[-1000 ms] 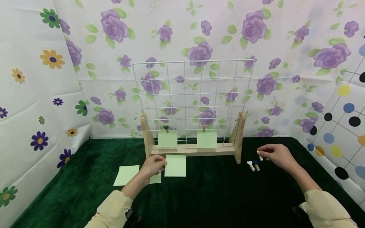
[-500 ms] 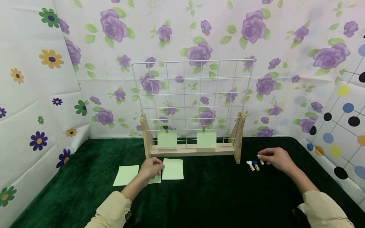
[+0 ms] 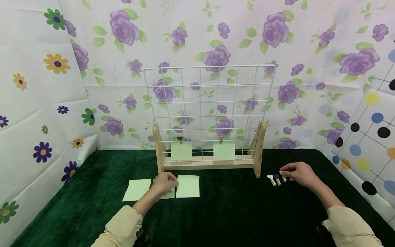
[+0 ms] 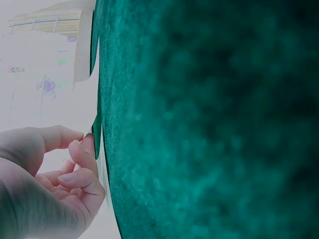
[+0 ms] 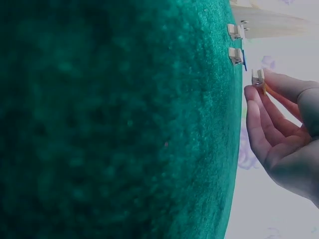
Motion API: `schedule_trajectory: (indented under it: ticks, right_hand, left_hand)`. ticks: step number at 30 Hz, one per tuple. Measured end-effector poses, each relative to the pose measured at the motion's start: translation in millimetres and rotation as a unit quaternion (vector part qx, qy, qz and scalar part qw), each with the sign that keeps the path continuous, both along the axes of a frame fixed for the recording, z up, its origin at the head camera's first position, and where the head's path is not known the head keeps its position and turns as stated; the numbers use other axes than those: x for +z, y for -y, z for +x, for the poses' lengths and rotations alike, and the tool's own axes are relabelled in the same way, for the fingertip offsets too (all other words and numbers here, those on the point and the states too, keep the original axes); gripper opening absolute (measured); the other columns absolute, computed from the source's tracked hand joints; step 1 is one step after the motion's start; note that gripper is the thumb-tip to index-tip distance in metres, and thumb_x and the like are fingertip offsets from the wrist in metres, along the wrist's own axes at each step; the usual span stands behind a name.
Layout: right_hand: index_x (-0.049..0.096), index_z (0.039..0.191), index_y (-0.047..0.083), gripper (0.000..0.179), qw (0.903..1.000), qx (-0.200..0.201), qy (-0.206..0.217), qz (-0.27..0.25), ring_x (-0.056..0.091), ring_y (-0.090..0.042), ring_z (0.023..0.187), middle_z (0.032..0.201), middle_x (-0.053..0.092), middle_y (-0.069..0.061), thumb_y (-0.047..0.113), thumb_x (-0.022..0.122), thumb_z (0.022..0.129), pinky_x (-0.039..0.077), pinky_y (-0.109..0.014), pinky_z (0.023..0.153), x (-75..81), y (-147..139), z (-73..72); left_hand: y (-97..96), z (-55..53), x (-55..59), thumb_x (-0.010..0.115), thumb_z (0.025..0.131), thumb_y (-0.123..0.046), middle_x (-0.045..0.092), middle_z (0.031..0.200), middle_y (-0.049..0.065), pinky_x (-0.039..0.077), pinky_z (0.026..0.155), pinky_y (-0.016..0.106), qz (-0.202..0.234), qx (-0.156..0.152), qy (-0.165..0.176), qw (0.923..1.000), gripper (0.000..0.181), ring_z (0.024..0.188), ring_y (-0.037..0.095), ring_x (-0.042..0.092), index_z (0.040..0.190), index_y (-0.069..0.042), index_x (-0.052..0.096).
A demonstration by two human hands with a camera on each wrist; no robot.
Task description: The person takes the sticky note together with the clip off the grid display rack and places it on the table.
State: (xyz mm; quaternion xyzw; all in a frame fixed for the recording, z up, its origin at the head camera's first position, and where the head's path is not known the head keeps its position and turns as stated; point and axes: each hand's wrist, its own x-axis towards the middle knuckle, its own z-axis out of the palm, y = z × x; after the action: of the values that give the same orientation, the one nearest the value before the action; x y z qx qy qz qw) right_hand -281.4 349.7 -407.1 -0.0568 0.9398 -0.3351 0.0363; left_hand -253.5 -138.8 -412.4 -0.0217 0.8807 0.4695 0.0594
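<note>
My left hand [image 3: 164, 184] pinches the left edge of a pale green paper square [image 3: 188, 186] between thumb and fingertips. In the left wrist view that paper [image 4: 87, 104] looks overexposed and stands almost edge-on, close to the cloth. Over on the right, my right hand [image 3: 300, 173] pinches a small wooden clothespin [image 3: 283, 177] with a yellowish ornament. The right wrist view shows this clothespin [image 5: 258, 78] between thumb and fingers. Just left of it lie two more clothespins, one with a white heart [image 3: 271, 179] and one with a blue top [image 3: 277, 179].
Behind the hands stands a white wire grid [image 3: 210, 102] on a wooden base [image 3: 210, 165]. A green-heart clothespin [image 3: 180, 139] and a pink one [image 3: 221, 138] hold paper squares there. Another paper [image 3: 136, 189] lies left; a further sheet [image 3: 168, 196] is partly under my left hand. Dark green cloth covers the table.
The paper in my left hand has come down and slightly left, nearer the front. My right hand has lowered its clothespin toward the other two, which have not moved.
</note>
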Motion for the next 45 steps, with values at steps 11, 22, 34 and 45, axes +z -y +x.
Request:
schedule_trajectory:
  ticks: [11, 22, 34, 45]
  right_hand:
    - [0.069, 0.107, -0.002, 0.027, 0.9996, -0.003, 0.028, 0.0, 0.06, -0.018, 0.077, 0.102, 0.066, -0.014, 0.019, 0.068, 0.091, 0.052, -0.034, 0.065, -3.9, -2, -1.0]
    - [0.069, 0.107, -0.002, 0.027, 0.9995, -0.006, 0.031, -0.003, 0.06, -0.018, 0.078, 0.103, 0.065, -0.013, 0.019, 0.068, 0.09, 0.053, -0.034, 0.066, -6.2, -2, -2.0]
    - [0.063, 0.117, -0.008, 0.036, 0.9996, 0.002, 0.024, -0.017, 0.063, -0.023, 0.086, 0.109, 0.064, -0.021, 0.02, 0.064, 0.094, 0.054, -0.035, 0.069, -0.7, -8, -1.2]
    - [0.058, 0.123, -0.01, 0.044, 0.9993, 0.0, -0.012, -0.034, 0.064, -0.03, 0.091, 0.106, 0.065, -0.022, 0.026, 0.058, 0.098, 0.055, -0.039, 0.071, 10.1, -1, 2.1]
  left_hand:
    - [-1.9, 1.6, 0.2, 0.062, 0.089, -0.005, 0.056, 0.071, 0.006, 0.034, 0.047, 0.024, -0.015, -0.016, -0.006, 0.9998, 0.005, 0.055, 0.015, 0.049, 0.085, -0.001, 0.062]
    - [0.7, 1.9, 1.8, 0.061, 0.091, -0.009, 0.059, 0.072, 0.005, 0.033, 0.045, 0.023, -0.03, -0.024, -0.013, 0.9992, 0.01, 0.054, 0.015, 0.051, 0.084, -0.002, 0.063]
    - [2.4, 2.4, 6.3, 0.058, 0.093, -0.01, 0.063, 0.078, 0.006, 0.037, 0.049, 0.025, -0.012, -0.021, 0.003, 0.9997, 0.011, 0.058, 0.017, 0.056, 0.091, -0.001, 0.063]
    - [1.8, 0.5, 7.8, 0.058, 0.095, -0.009, 0.062, 0.094, 0.009, 0.048, 0.068, 0.036, 0.008, -0.035, -0.062, 0.9975, 0.022, 0.08, 0.022, 0.06, 0.113, 0.003, 0.06]
